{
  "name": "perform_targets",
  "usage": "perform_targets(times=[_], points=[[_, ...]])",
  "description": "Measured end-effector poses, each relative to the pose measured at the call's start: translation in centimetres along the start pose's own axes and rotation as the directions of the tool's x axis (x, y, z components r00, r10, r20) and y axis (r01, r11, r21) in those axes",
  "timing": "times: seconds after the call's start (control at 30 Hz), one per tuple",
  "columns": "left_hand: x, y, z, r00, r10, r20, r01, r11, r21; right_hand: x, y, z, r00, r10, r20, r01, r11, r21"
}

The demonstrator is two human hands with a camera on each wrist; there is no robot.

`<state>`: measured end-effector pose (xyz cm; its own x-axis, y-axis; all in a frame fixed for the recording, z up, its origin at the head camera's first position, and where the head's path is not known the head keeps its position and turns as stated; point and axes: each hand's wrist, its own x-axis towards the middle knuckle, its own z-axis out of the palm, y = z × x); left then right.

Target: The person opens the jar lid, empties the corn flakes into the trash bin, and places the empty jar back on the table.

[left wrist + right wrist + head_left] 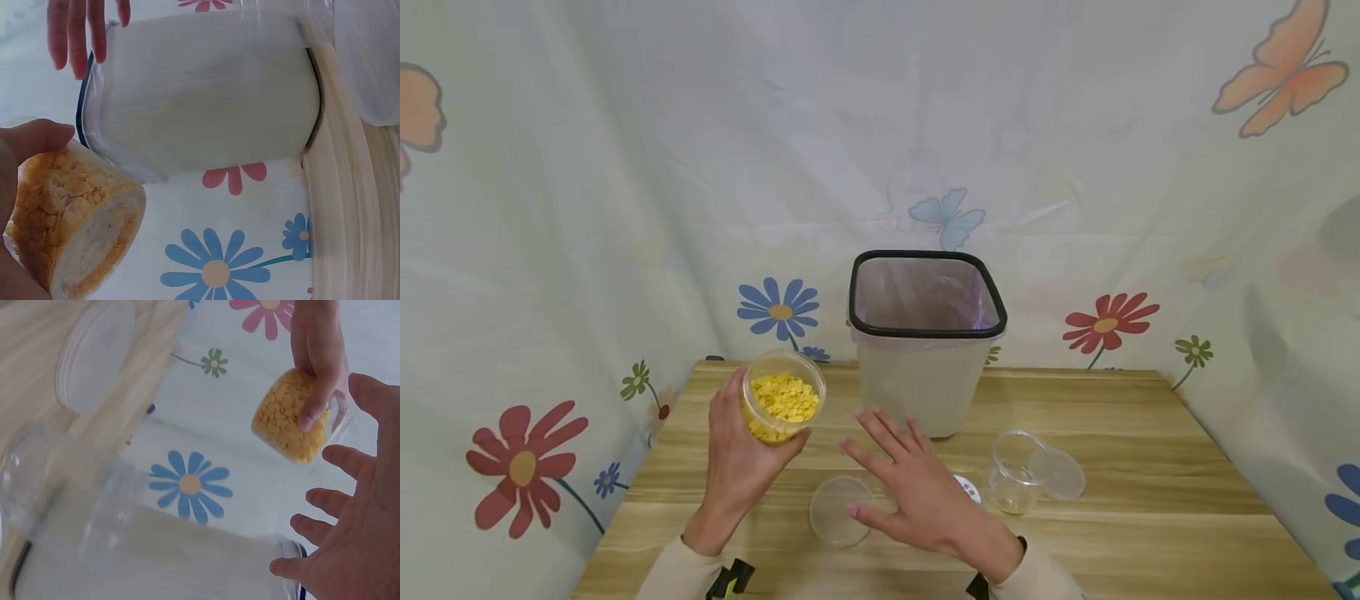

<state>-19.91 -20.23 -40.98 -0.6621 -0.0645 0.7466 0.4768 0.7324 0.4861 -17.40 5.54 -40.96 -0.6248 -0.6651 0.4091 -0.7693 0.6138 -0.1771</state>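
Observation:
My left hand (741, 458) grips a clear plastic tub (784, 398) of yellow flakes, held tilted above the table. Its top looks uncovered. In the left wrist view the flakes (53, 194) show through the tub's wall. Nothing is in my right hand (917, 492), whose fingers are spread in front of the bin. The right wrist view has these spread fingers (325, 534) beside the held tub (290, 415), apart from it. A round clear lid (841, 511) lies below the hands. Near the bin stands a clear tub (75, 494), mostly hidden behind my right hand in the head view.
A pale waste bin (917, 375) with a black rim and a liner stands at the back of the wooden table (1120, 433). To the right are another clear tub (1011, 483), a leaning lid (1063, 475) and a white disc (968, 488). A flowered curtain (775, 167) surrounds the table.

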Motion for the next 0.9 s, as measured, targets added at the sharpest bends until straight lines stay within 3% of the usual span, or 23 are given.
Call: perform_targets(times=[0.33,0.57,0.9], points=[[1.4,1.2,0.6,1.0,0.0,0.008,0.0,1.0,-0.022,-0.8,2.5,-3.3,0.99,0.023,-0.139,-0.023,1.0,0.005],[2.2,1.9,0.7,1.0,0.026,0.0,-0.026,0.999,-0.045,-1.0,4.6,-6.5,0.968,0.027,-0.251,-0.048,0.996,-0.077],[3.7,2.7,1.3,0.998,0.068,-0.017,-0.069,0.996,-0.056,-1.1,6.7,-9.0,0.956,0.057,-0.287,-0.101,0.985,-0.14]])
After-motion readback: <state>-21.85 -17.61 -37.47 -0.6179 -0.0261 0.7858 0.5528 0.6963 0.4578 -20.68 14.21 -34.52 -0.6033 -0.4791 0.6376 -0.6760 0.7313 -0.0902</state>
